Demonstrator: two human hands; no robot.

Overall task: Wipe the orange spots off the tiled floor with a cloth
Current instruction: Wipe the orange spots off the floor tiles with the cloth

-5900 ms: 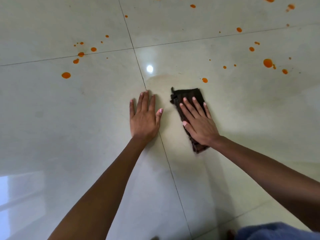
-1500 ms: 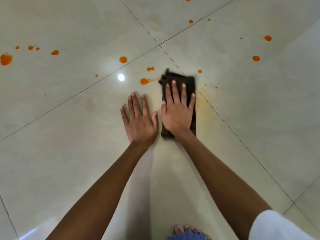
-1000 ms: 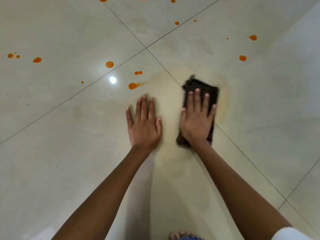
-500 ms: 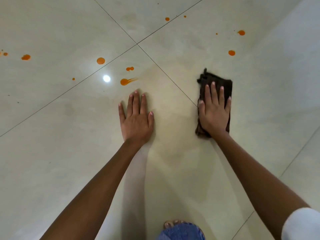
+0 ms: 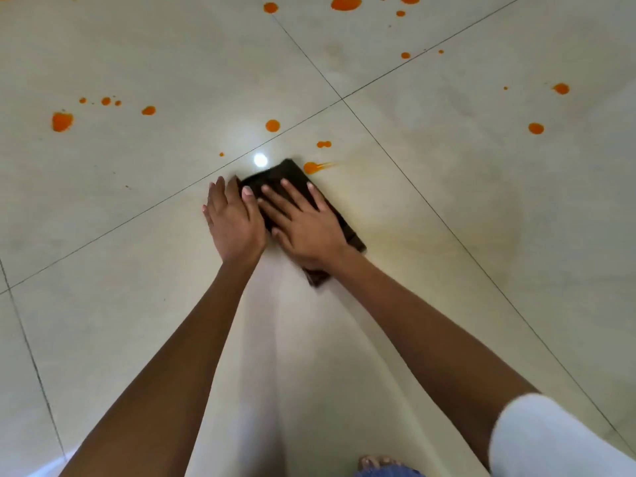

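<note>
Pressing flat with fingers spread, my right hand (image 5: 307, 224) pinned the dark cloth (image 5: 347, 226) to the floor (image 5: 481, 235) by a tile seam. My left hand (image 5: 233, 220) lay open beside it, touching. An orange smear (image 5: 311, 167) sat just off the cloth's corner.

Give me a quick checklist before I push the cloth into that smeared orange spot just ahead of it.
1. Right hand flat on the cloth: ok.
2. Left hand braced on the floor beside the cloth, thumb at its edge: ok.
3. Smeared spot just past the cloth's far corner, path open: ok.
4. Cloth lying flat, not bunched: ok.
5. Cloth's underside clean enough: cannot tell.
6. Floor free of spots: not ok; a double spot and a round spot lie further ahead, others beyond.
</note>
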